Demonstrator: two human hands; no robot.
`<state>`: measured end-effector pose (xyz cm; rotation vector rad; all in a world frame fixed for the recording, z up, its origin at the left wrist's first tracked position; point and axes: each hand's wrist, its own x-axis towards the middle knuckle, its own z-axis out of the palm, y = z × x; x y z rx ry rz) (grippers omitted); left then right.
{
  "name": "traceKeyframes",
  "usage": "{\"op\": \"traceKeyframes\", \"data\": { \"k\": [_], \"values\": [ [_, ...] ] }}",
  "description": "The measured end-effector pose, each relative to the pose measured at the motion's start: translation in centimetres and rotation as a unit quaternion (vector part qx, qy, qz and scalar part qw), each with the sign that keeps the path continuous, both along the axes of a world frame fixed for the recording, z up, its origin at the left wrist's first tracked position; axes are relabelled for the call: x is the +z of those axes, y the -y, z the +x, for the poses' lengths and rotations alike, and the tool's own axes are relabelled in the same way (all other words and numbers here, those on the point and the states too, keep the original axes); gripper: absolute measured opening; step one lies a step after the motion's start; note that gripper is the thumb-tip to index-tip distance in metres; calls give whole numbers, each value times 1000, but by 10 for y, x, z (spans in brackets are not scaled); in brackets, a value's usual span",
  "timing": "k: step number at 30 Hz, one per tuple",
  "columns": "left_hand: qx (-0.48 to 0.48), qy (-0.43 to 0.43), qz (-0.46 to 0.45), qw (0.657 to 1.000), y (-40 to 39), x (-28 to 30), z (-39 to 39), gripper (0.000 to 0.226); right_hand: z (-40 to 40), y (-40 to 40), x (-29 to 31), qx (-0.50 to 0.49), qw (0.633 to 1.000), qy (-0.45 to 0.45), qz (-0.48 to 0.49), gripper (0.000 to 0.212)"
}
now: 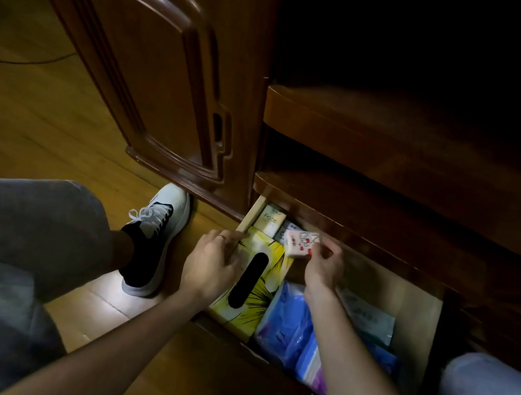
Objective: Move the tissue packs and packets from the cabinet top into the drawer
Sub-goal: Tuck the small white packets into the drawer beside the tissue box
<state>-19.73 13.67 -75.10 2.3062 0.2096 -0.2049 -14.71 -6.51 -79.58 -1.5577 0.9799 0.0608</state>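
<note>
The open drawer [250, 218] sits low in the dark wooden cabinet. My right hand [323, 267] holds a small white packet with red marks [299, 244] over the drawer's back part. My left hand [211, 263] rests on the drawer's left wall and touches a yellow tissue box [265, 288] with a black oval slot. A pale pack marked "Face" [270, 221] lies at the back left. Blue plastic tissue packs [290, 328] fill the front, and a pale blue pack [367, 315] lies to the right.
A carved cabinet door [143, 65] stands to the left. Shelves [401, 142] overhang the drawer. My white and black shoe [155, 234] is on the wooden floor beside the drawer, with my grey-trousered knees [14, 223] on both sides. A cable [32, 61] crosses the floor.
</note>
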Motion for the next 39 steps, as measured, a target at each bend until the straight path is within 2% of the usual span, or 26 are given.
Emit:
{"op": "traceKeyframes", "data": {
  "k": [2, 4, 6, 8, 14, 17, 21, 25, 31, 36, 39],
  "values": [
    [-3, -3, 28, 1000, -6, -6, 2, 33, 6, -1, -6, -44, 999, -3, -2, 19],
    [11, -43, -5, 999, -10, -12, 2, 35, 11, -3, -11, -55, 998, -2, 2, 25],
    [16, -78, -44, 996, -12, -17, 1, 39, 15, -5, -17, 6, 1000, 6, 21, 30],
    [-5, -80, -37, 996, -12, -19, 0, 46, 19, -7, -23, 84, 996, 0, 32, 39],
    [-35, -50, -1, 998, -7, -17, -5, 72, 30, -11, -33, 183, 982, -29, -30, 52],
    [-29, -57, 19, 998, -10, -16, -3, 80, 31, -14, -37, 212, 976, -35, -16, 64],
    [-25, -76, 32, 996, -11, -15, -1, 84, 30, -14, -37, 210, 977, -39, 21, 63],
    [-27, -70, 50, 996, -10, -15, -3, 84, 31, -13, -38, 251, 965, -60, 44, 62],
    [-73, -54, 133, 987, -6, -15, -5, 93, 29, -13, -33, 302, 943, -120, 73, 62],
    [-112, -86, 97, 985, -6, 1, -4, 92, 3, -5, -3, 338, 933, -119, 26, 67],
    [-96, -3, 89, 991, 5, 23, -5, 80, -13, 19, 27, 363, 927, -77, -49, 60]
  ]
}}
